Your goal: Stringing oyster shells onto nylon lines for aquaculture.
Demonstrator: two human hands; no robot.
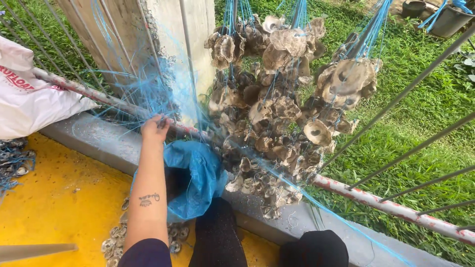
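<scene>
Black-clad knees (217, 237) sit lowest in view, on the yellow floor (54, 198), which runs up to a grey kerb (94, 136) crossing the frame on a slant. Along the kerb's far side a painted rail (391, 207) carries thin slanted bars (410, 89), and past them lies grass (420, 123). Open floor spreads to the left of the arm; to the right the knees, kerb and rail close in tightly.

Shells (282, 113) hang in big bunches from blue strings (297, 12) over the rail, reaching down to the kerb top, just right of a concrete post (148, 34). They look rough, grey-brown and chalky, many with a hole through them, crowded edge to edge. A white sack (29, 99) leans on the rail at far left. A blue bag (195, 178) slumps between the forearm and the knees, against the kerb. Loose small shells lie on the floor beside the arm.

One hand (156, 127), the left as far as the view tells, reaches up to the rail among loose blue twine (153, 94), fingers curled down over rail and strands; what exactly they pinch cannot be told. No other hand shows.
</scene>
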